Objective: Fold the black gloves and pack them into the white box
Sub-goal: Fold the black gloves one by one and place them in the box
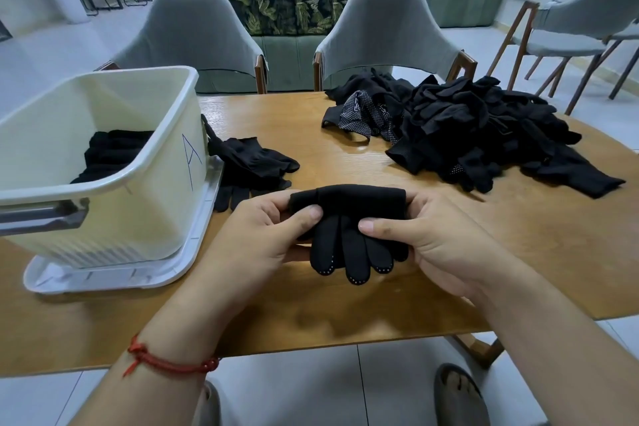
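We pinch the folded black glove [345,204] between left hand [252,245] and right hand [439,245], our fingers hidden behind it. Left of them, the white box [138,183] hides most packed gloves [114,149] behind its wall.

The cream-white plastic box [103,162] ran off the left edge, and its near wall hid most of the folded black gloves [110,152] inside. The fingertips of the left hand [256,239] and right hand [435,245] lay out of sight behind the half-folded black knit glove [349,228]. How many gloves made up the tangled black heap [484,135] could not be told.
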Available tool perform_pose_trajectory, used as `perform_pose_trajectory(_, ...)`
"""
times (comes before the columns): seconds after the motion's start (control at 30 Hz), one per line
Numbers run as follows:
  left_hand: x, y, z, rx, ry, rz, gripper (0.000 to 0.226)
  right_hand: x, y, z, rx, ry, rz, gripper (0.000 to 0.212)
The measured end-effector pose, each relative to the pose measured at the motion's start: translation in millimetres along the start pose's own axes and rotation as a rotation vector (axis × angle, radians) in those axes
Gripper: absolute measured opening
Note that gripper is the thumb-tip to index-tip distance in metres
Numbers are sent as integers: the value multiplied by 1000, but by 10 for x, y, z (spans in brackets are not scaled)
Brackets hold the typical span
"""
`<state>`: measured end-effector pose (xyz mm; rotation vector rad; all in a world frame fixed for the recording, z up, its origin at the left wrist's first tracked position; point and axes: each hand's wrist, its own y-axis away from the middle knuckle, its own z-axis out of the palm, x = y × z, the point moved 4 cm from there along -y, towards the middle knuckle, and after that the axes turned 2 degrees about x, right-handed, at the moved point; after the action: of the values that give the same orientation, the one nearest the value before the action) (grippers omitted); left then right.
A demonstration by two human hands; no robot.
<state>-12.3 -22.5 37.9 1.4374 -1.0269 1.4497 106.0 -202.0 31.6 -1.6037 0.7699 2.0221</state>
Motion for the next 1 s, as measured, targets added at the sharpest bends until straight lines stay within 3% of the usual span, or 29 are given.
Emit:
perform_pose_trajectory(0.23,-47,39,29,-36,-18,-81,30,-5,-7,8,7,-16,-9,41)
perform_pose_trajectory(0.43,-69,-17,-35,122,-22,-10,29,-63,7,-10,-50,-71,-5,37)
perform_pose_trajectory(0.67,-70,-35,-49,59,57,35,27,-29,-18,-58,42,-113,-31,30)
perform_pose_trajectory(0.83,-19,-16,-37,-9,115,46,34,-72,-17,-25,36,-125,-96,21)
perform_pose_trajectory(0.93,-12,-22,-25,-19,123,50,42,-63,-10,-57,53,-135,-78,41)
perform_pose_trajectory(1.0,-8,-20,-26,2,83,60,55,-64,0,-70,37,-148,-43,36)
